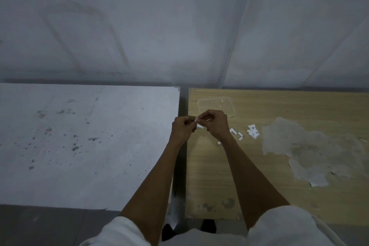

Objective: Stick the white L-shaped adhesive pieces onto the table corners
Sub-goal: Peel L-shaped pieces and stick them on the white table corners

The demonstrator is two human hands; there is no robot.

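My left hand (182, 129) and my right hand (216, 124) meet above the gap between a white table (83, 146) and a wooden table (249, 175). Both pinch a small white L-shaped adhesive piece (197, 123) between their fingertips, and a white strip hangs just below it. Loose white L-shaped pieces (236, 134) lie on the wooden table right of my right hand. A small heap of white pieces (252, 131) sits a little farther right. The far corners of both tables show beside the gap.
A clear plastic container (217, 104) lies on the wooden table behind my hands. The wooden top has a large patch of peeled veneer (311, 150) at the right. A grey wall stands behind both tables. The white table is stained with dark spots.
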